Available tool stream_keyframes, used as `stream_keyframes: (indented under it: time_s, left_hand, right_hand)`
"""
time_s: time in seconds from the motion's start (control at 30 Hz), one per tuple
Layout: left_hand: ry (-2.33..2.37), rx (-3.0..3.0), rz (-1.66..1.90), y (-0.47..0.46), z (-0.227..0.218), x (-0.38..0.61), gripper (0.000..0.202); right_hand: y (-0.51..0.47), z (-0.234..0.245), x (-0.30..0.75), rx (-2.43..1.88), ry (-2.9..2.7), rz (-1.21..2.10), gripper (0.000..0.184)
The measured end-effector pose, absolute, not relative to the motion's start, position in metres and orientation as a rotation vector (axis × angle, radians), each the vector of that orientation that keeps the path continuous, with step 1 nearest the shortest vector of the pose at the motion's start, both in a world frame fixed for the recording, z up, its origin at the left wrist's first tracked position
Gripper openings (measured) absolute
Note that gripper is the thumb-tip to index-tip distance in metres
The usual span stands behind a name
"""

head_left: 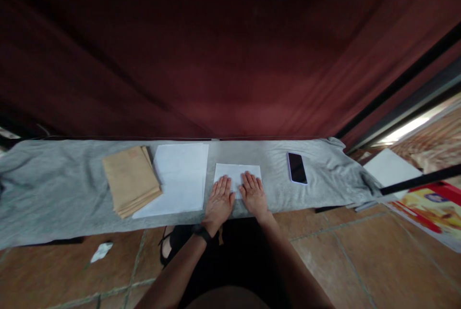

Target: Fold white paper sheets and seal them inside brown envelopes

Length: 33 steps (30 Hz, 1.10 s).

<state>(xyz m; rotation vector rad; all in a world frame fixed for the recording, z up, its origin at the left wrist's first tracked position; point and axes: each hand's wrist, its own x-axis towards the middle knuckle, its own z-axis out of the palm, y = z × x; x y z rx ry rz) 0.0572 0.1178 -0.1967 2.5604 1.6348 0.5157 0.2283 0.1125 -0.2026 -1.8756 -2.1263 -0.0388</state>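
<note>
A folded sheet of white paper (236,169) lies on the grey cloth in front of me. My left hand (219,201) rests flat on its left part, fingers stretched forward. On the right part lies my right hand (254,196), also flat with its fingers out. The palms cover much of the paper's near edge. Just left of my left hand is a stack of larger white sheets (182,177). Several brown paper envelopes (131,179) lie piled over that stack's left edge.
A phone (297,168) lies face up to the right on the grey cloth (281,198) covering a narrow bench. A dark red panel (230,68) rises behind it. Right of the bench are a black bar (425,178) and a red and yellow box (432,208). A crumpled tissue (101,252) lies on the tiled floor.
</note>
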Motion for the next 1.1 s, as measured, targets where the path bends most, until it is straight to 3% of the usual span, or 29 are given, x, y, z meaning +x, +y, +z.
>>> stream_keyframes:
  time_s: [0.63, 0.87, 1.1]
  left_hand:
    - [1.627, 2.535, 0.546, 0.117, -0.195, 0.057, 0.058]
    - [1.625, 2.549, 0.565, 0.117, -0.196, 0.057, 0.057]
    - [1.601, 2.551, 0.627, 0.115, -0.194, 0.054, 0.055]
  right_hand:
    - [0.097, -0.203, 0.307, -2.084, -1.741, -0.062, 0.055]
    - [0.108, -0.184, 0.294, -2.015, -1.398, 0.498, 0.036]
    - [0.126, -0.177, 0.287, -1.973, -1.208, 0.685, 0.014]
